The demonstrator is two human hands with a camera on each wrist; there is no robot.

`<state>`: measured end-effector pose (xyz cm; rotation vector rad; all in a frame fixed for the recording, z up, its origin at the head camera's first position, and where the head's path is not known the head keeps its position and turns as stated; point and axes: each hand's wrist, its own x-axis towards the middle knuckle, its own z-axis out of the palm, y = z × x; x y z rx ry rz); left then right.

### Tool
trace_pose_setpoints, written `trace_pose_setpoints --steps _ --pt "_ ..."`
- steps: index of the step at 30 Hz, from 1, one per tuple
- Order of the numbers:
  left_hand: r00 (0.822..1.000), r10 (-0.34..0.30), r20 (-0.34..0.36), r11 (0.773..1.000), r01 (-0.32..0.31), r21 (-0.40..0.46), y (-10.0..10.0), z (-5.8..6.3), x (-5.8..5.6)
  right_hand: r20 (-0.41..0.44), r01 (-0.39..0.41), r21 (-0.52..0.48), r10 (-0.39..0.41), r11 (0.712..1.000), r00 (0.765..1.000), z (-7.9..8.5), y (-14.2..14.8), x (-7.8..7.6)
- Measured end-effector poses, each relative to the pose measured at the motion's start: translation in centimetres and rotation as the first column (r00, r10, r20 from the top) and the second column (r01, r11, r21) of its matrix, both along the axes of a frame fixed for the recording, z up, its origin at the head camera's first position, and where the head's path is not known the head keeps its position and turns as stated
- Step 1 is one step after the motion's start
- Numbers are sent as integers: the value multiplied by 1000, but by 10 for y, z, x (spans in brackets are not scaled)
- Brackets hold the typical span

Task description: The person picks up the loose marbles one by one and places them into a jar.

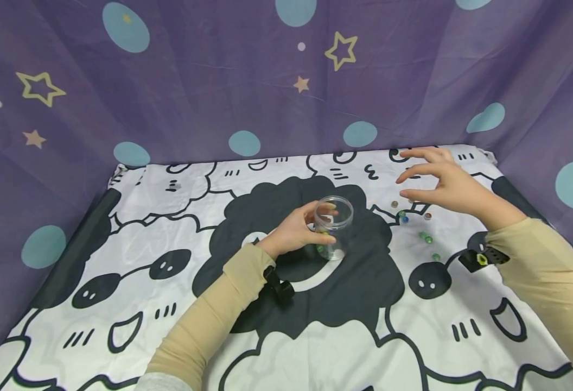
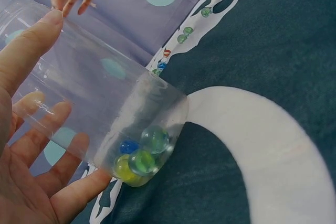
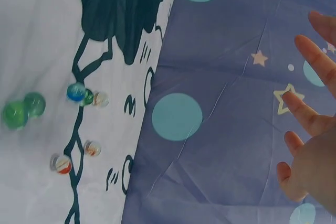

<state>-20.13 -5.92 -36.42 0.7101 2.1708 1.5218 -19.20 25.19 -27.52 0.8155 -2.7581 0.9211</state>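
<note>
A clear plastic jar [image 1: 337, 231] without a lid stands on the dark patch of the cloth. My left hand [image 1: 298, 229] grips its side, thumb on one side and fingers round the other. Several marbles [image 2: 142, 161], green, yellow and blue, lie at the jar's bottom in the left wrist view. My right hand [image 1: 445, 182] is raised above the cloth to the right, fingers spread and holding nothing. Below and in front of it several loose marbles lie scattered: green marbles [image 3: 17, 114], a blue marble [image 3: 76, 92] and a red-and-white marble [image 3: 62, 164] among them.
A white cloth [image 1: 135, 228] printed with black cartoon faces covers the table. Behind it hangs a purple curtain [image 1: 193, 92] with stars and blue dots, which also closes in both sides. A small black wrist camera [image 1: 279, 285] is strapped to the left wrist.
</note>
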Motion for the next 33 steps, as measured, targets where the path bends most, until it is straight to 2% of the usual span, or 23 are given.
trace_pose_setpoints --steps 10,24,33 --pt "1000 -3 0 1000 3 3 0 0 -1 -12 43 49 -42 998 999 -5 16 -6" --pt "1000 4 16 1000 -4 7 0 1 2 47 97 163 -106 982 993 -18 40 -13" --pt "1000 11 9 1000 -11 -5 0 1 2 89 133 188 -152 973 984 -29 52 -18"
